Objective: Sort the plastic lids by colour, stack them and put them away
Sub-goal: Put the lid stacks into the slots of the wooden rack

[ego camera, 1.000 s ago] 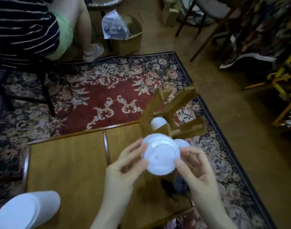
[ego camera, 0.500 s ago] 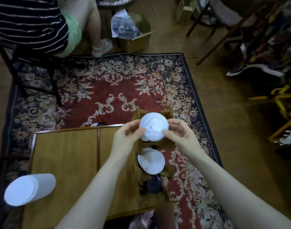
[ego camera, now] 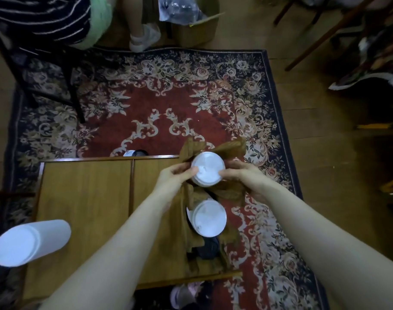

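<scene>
Left hand [ego camera: 176, 175] and right hand [ego camera: 242, 175] pinching white lid stack [ego camera: 207, 171] from both sides at frame centre, over far slot of wooden rack [ego camera: 230, 192], second white stack [ego camera: 209, 218] in slot below, tall white stack [ego camera: 27, 241] lying lower left on table [ego camera: 86, 198].

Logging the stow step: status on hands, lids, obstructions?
Left hand and right hand both gripping white lid stack over brown holder. Second white stack seated nearer. No obstruction visible.

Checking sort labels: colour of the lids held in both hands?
White lids, clearest in the head view.
</scene>
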The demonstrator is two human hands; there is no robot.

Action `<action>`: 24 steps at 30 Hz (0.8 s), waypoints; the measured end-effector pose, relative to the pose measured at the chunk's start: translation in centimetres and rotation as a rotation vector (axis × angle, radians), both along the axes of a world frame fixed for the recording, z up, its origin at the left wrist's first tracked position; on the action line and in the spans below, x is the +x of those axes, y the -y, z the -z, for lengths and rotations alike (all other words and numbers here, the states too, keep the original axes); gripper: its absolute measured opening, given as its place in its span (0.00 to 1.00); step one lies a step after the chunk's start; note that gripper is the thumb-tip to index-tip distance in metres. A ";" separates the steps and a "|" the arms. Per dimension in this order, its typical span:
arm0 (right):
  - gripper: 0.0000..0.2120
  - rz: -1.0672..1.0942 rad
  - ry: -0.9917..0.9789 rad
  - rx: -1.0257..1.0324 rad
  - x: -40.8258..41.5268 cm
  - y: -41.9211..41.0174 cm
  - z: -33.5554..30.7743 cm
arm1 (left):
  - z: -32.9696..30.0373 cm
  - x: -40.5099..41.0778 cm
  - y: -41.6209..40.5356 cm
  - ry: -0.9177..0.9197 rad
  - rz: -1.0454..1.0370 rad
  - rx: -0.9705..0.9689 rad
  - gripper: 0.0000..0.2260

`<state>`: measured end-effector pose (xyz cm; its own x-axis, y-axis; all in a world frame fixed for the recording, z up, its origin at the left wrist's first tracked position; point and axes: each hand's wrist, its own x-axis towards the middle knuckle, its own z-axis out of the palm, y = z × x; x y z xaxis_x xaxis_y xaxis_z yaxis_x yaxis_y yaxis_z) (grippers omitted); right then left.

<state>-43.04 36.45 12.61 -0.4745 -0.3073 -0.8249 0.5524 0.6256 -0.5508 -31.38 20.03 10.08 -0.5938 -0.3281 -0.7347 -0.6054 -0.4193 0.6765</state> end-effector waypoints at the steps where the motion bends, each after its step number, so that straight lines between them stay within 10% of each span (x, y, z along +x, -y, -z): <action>1: 0.29 0.007 0.011 0.006 -0.2 0.1 0.4 | 0.5 -0.1 0.0 0.004 -0.005 -0.004 0.23; 24: 0.26 -0.087 -0.112 0.081 -1.1 0.6 5.8 | 5.8 -2.1 -0.6 0.031 0.090 -0.208 0.18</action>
<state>-44.17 35.83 6.76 -0.5392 -0.2860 -0.7921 0.4321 0.7133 -0.5518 -33.46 20.63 4.26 -0.6055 -0.4209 -0.6754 -0.6562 -0.2162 0.7230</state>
